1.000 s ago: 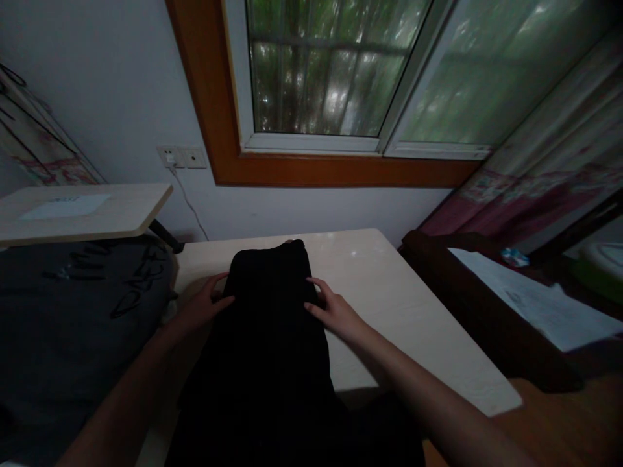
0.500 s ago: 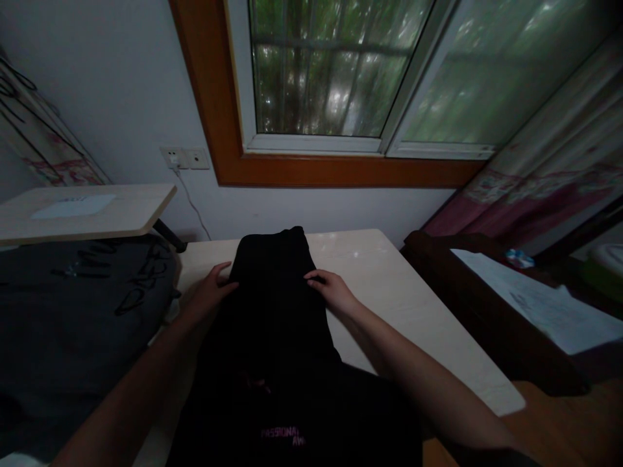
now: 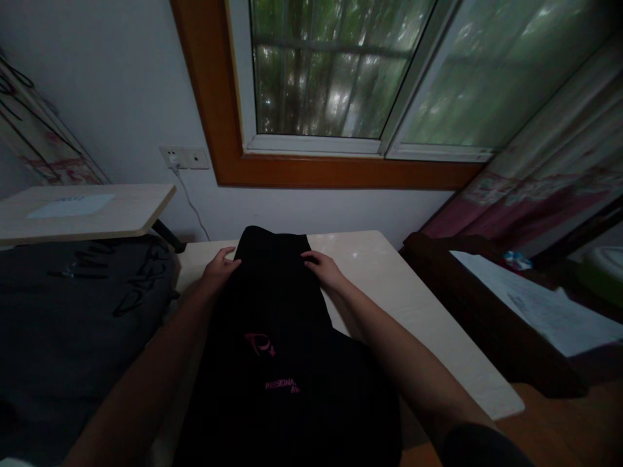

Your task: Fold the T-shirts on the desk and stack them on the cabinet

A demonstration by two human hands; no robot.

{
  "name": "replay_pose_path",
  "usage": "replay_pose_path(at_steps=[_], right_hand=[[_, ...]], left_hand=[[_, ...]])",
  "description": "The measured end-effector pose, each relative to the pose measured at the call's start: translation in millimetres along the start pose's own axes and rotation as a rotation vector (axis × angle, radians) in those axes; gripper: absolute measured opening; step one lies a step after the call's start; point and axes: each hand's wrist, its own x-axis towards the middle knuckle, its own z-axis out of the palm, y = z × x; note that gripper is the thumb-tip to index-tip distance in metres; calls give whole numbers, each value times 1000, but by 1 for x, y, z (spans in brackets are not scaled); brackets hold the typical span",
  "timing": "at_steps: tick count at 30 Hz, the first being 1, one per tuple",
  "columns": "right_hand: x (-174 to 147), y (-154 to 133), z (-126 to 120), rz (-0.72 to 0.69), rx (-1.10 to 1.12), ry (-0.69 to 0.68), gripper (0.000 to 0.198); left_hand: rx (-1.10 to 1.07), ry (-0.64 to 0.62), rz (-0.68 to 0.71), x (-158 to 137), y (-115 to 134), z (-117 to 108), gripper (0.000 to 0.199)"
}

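Between fingers (image 3: 314, 255) I see black cloth (image 3: 275, 285), plain beside them; on near side of fingers, it carries pink emblem (image 3: 269, 350) and pink lettering (image 3: 280, 384). Right of fingers: table (image 3: 399, 285), pale cream with faint streaks. Left of fingers: dark grey fabric (image 3: 68, 331), black lettering (image 3: 141, 283) on it. Ahead of fingers: window frame (image 3: 311, 172), orange-brown; window panes (image 3: 331, 71), mottled green. Far right of fingers, from my remote post, I distinguish curtain (image 3: 530, 165): whitish in upper part, floral band in middle, deep pink below.

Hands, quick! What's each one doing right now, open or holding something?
Left hand: at the left edge of the black cloth; can't tell if gripping.
Right hand: at its right edge; can't tell if gripping.
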Motion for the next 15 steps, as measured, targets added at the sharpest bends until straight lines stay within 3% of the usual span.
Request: replay_pose_path(at_steps=[5,11,15], right_hand=[[-42,3,-16,-40,-67,-96,27],[-101,-11,-31,-28,-151,-178,29],[-108,-13,-31,4,-118,-169,33]], left_hand=[[87,-187,0,-37,-2,-21,65],[265,-183,155,-67,-3,-34,51],[273,-198,163,-66,-1,-30,51]])
